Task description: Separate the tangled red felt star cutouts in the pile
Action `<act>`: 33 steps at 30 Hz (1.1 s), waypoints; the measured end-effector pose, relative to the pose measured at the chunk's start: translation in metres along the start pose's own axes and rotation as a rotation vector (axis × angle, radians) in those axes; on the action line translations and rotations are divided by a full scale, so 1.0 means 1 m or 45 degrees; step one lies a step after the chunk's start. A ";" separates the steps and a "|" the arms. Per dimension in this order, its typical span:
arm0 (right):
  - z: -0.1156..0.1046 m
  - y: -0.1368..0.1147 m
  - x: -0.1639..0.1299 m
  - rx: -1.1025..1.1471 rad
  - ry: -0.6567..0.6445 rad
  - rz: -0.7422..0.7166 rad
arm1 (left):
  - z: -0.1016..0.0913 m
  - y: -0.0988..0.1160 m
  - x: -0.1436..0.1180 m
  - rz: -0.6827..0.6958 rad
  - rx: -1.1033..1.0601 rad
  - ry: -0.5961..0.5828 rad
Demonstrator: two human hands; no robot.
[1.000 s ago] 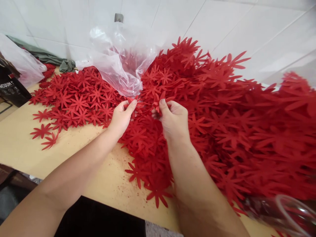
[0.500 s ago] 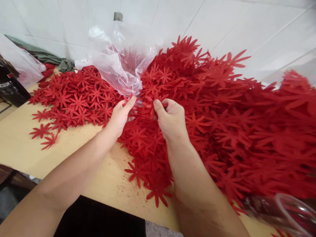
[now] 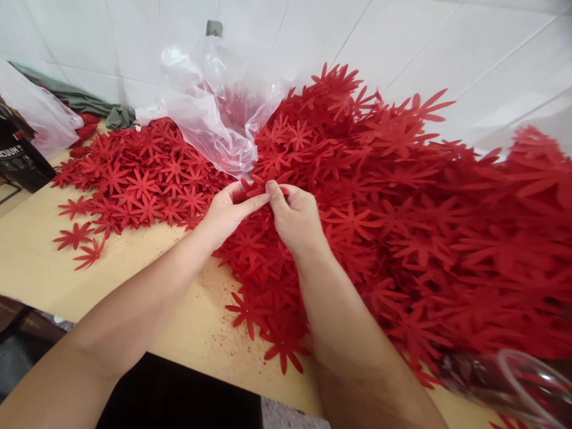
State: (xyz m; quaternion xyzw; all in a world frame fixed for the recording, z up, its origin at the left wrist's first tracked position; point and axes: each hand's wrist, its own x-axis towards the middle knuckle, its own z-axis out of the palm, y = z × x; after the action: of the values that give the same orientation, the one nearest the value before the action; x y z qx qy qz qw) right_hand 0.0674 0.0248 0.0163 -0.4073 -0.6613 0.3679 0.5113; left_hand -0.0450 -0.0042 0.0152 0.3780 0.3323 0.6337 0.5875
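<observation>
Between my hands is a red flower-shaped cutout [image 3: 254, 189] with long narrow petals, seen nearly edge-on. My left hand [image 3: 227, 210] pinches it from the left, thumb along the front. My right hand [image 3: 295, 214] grips its right side between thumb and bent forefinger, the thumbs almost touching. Both hands are over the near edge of a large heap of like red cutouts [image 3: 402, 202], which fills the right side. A lower pile of red cutouts [image 3: 143, 179] lies to the left. Whether more than one piece is held I cannot tell.
A clear plastic bag [image 3: 214, 119] with red pieces inside stands behind my hands against the white wall [image 3: 277, 36]. Loose cutouts lie on the tan tabletop [image 3: 147, 268]. A clear plastic container [image 3: 513, 381] is at the lower right, a black package [image 3: 22, 155] at the far left.
My hands have come together: the right moved left, and the left thumb turned toward the right. The red cutout is now held between them. The piles and bag stay put.
</observation>
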 end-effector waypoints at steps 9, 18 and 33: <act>-0.001 -0.006 -0.003 0.197 -0.251 0.160 | -0.013 -0.001 0.013 -0.013 -0.130 0.335; -0.009 0.008 0.006 0.228 0.042 0.185 | -0.020 0.002 0.019 -0.078 -0.087 0.399; -0.011 0.001 0.004 0.299 -0.024 0.182 | -0.014 0.007 0.004 -0.281 -0.141 -0.287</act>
State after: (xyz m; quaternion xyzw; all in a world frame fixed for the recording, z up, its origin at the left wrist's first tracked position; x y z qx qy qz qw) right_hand 0.0775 0.0294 0.0192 -0.3873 -0.5879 0.4821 0.5216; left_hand -0.0605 -0.0005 0.0145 0.3751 0.2684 0.5362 0.7069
